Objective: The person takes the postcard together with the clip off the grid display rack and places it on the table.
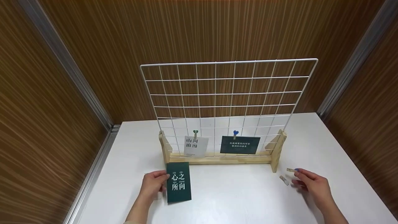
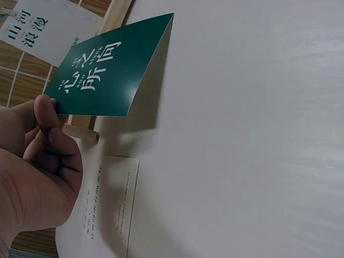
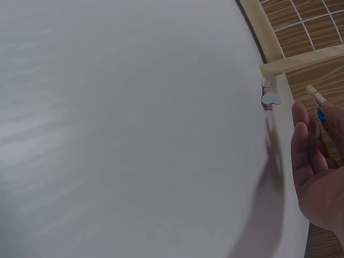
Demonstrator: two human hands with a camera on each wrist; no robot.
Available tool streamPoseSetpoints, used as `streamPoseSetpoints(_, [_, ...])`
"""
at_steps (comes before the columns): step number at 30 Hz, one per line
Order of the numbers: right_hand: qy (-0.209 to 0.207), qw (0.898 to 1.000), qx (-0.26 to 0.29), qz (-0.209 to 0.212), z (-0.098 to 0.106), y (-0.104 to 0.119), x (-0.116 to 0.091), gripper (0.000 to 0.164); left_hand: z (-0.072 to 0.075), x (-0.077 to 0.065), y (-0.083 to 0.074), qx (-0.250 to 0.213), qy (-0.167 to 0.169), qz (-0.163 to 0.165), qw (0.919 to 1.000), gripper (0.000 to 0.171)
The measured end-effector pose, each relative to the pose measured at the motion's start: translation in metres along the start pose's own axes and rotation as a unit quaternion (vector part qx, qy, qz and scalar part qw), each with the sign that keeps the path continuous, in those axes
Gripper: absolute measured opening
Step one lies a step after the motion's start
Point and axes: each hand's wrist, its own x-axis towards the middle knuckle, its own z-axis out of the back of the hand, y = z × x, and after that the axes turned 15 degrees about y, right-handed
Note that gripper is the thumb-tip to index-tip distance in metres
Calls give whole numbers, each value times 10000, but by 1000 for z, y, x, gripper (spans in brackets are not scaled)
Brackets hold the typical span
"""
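My left hand [image 1: 153,184] pinches a dark green card [image 1: 179,194] with white characters by its left edge, holding it above the table at the rack's left front. Beneath that hand a pale card [image 2: 119,215] with small print lies on the table. At the right, my right hand [image 1: 315,185] pinches a small wooden clothespin [image 1: 290,170] with a blue decoration, raised off the table. Another clothespin [image 3: 267,99], with a whitish heart, lies on the table near those fingers. A white wire grid rack [image 1: 215,93] stands in wooden feet between and beyond both hands.
On the grid's lower part hang a white card [image 1: 199,149], under a green heart clothespin [image 1: 195,133], and a dark green card [image 1: 248,145], under a blue heart one [image 1: 235,133]. Wood-grain walls [image 1: 199,28] enclose the white table [image 1: 230,193] at the back and sides.
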Motion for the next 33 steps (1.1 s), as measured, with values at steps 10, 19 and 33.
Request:
streamPoseSetpoints(10, [-51,9991,407,-112,0,-9,3,28,-1,2,4,48,45,72,10000,35])
streamPoseSetpoints(19, [-96,9993,295,-211,0,-13,6,33,-3,4,5,107,42,122,9999,35])
streamPoseSetpoints(33, [-174,9997,63,-156,-2,-19,9,37,-7,6,5,247,33,211,9995,33])
